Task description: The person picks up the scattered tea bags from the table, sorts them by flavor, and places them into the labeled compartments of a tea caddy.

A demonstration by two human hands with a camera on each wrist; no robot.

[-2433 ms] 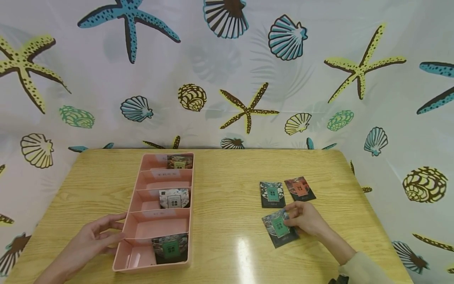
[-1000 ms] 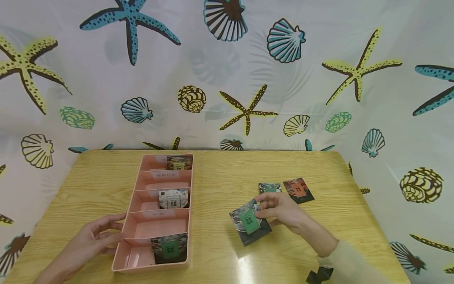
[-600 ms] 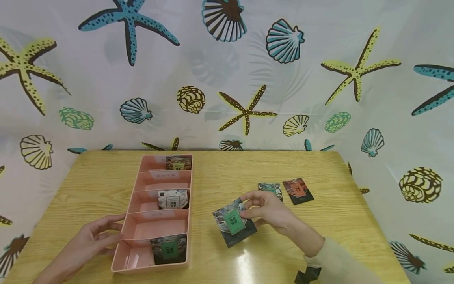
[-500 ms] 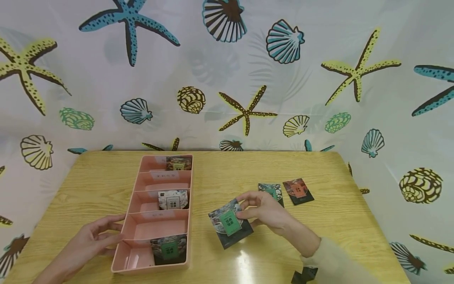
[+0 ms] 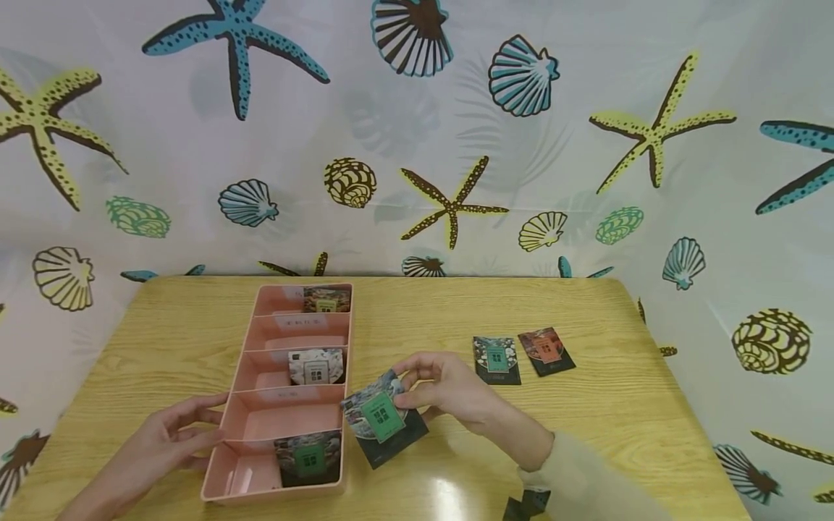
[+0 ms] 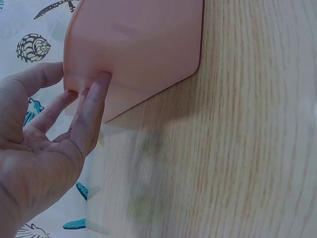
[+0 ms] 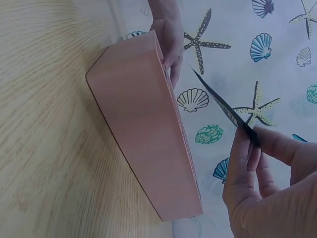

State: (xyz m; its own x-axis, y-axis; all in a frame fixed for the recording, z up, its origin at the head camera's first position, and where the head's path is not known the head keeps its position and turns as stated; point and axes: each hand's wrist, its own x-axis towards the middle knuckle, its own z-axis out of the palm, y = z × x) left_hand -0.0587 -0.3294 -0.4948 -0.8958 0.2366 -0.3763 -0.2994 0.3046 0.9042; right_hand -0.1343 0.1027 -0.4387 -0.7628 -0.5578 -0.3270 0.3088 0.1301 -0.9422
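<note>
My right hand pinches a dark tea sachet with a green label by its edge, thumb on top. The sachet is tilted, and its left corner meets the right rim of the pink divided box in the head view. Seen from the right wrist, the sachet is edge-on, above the box's side. My left hand touches the box's left wall with extended fingertips, as the left wrist view shows on the pink wall. A similar green-labelled sachet lies in the nearest compartment.
A white sachet sits in the middle compartment and a yellow-labelled one in the farthest. On the wooden table, a green-labelled sachet and a red-labelled sachet lie to the right. A patterned curtain hangs behind.
My right hand has picked the green-labelled sachet up from the table and carried it left to the box's rim. The left hand has stayed at the box.
</note>
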